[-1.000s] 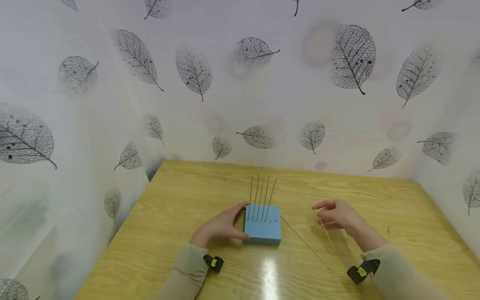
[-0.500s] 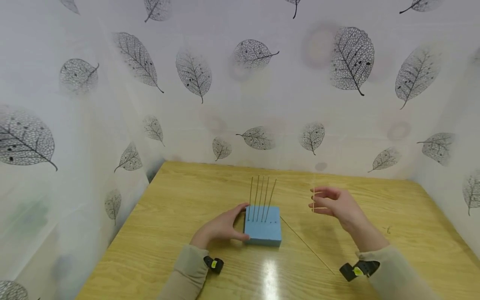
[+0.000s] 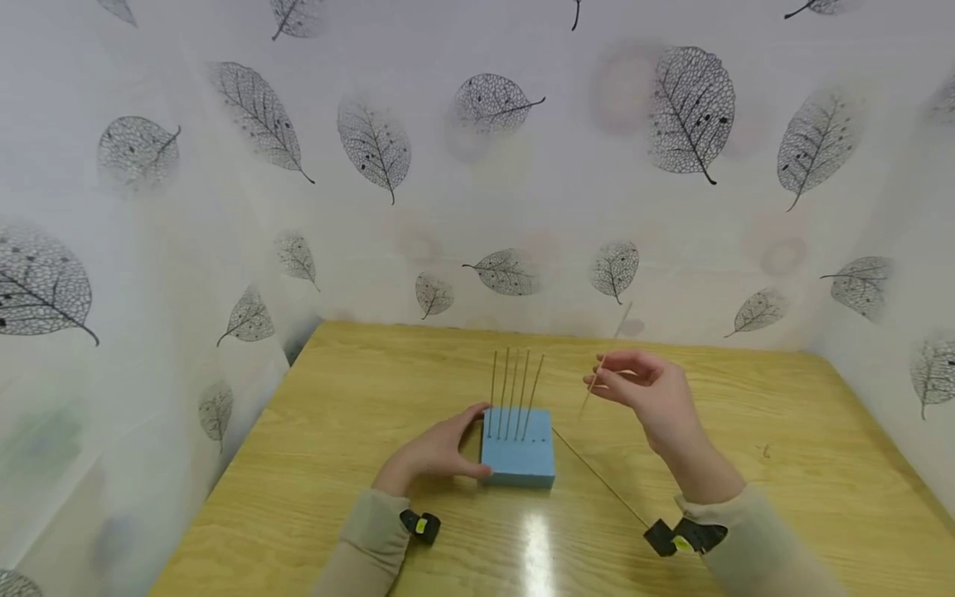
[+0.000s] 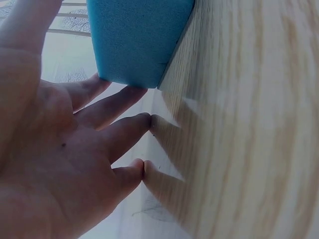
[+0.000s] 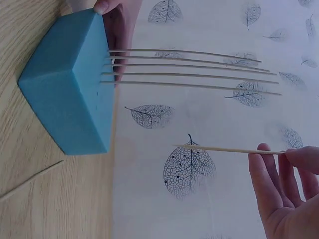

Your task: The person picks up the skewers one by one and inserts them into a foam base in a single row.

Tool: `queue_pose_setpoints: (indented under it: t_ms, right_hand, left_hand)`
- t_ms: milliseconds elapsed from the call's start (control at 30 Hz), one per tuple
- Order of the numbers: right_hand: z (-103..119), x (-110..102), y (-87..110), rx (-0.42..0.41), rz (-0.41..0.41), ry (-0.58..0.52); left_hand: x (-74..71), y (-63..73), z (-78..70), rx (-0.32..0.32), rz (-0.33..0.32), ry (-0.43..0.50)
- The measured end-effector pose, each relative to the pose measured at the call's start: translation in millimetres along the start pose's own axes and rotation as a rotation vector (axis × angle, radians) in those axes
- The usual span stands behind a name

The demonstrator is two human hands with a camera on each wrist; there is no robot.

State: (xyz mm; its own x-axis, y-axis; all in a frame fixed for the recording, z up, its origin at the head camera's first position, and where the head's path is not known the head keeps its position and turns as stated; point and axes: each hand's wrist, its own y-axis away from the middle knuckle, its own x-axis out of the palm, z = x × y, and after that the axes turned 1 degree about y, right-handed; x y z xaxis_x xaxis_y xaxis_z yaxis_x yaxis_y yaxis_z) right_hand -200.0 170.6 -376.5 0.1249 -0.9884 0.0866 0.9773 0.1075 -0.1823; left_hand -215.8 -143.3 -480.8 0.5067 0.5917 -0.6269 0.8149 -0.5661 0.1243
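A blue foam block point(image 3: 518, 463) lies on the wooden table, with several thin wooden skewers point(image 3: 504, 381) standing upright in a row. Two small dark holes continue that row to the right. My left hand point(image 3: 433, 452) grips the block's left side, thumb at the front corner and fingers at the back; in the left wrist view, fingertips point(image 4: 133, 91) touch the foam. Raised to the right of the block, my right hand point(image 3: 660, 398) pinches another skewer point(image 5: 224, 150) between thumb and fingers. It tilts in the head view; its pointed end extends past the fingers in the right wrist view.
One loose skewer point(image 3: 597, 477) lies diagonally on the table point(image 3: 358, 390), just right of the block, its near end by the right wrist's camera. A pale leaf-print curtain point(image 3: 552, 199) encloses the back and sides.
My right hand has lifted the skewer off the table area, turned it, and moved up and left towards the block. My left hand and the block have stayed in place.
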Motion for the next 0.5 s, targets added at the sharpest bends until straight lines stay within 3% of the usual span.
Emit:
queue_pose_setpoints:
  t_ms: [200, 500]
  right_hand:
    - [-1.3, 16.7, 1.2, -0.047, -0.067, -0.011]
    - [-21.1, 38.6, 3.5, -0.008, -0.067, 0.029]
  left_hand:
    - [0.7, -2.1, 0.9, 0.001, 0.001, 0.0]
    - [0.4, 0.2, 0.0, -0.008, -0.001, 0.009]
